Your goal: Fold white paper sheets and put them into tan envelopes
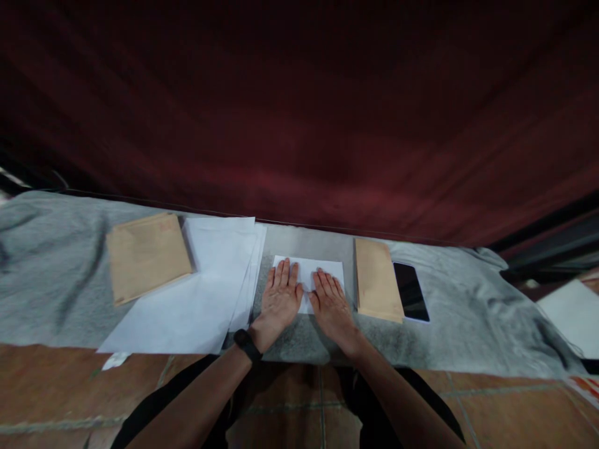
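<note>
A small white sheet of paper (306, 269), perhaps folded, lies on the grey cloth in front of me. My left hand (282, 292) rests flat on its left part, fingers stretched out. On its right part lies my right hand (331, 302), also flat with the fingers extended. Both palms face down and hold nothing; the thumbs point toward each other. To the left is a stack of large white sheets (210, 287). Close to the right of my right hand sits a narrow stack of brown envelopes (378, 279).
Another pile of brown envelopes (148, 257) overlaps the large sheets at the left. A phone (412, 292) lies beside the right-hand envelopes. The grey cloth (472, 312) covers a long, narrow surface. Behind it hangs a dark red curtain (299, 137); below is a tiled floor (290, 405).
</note>
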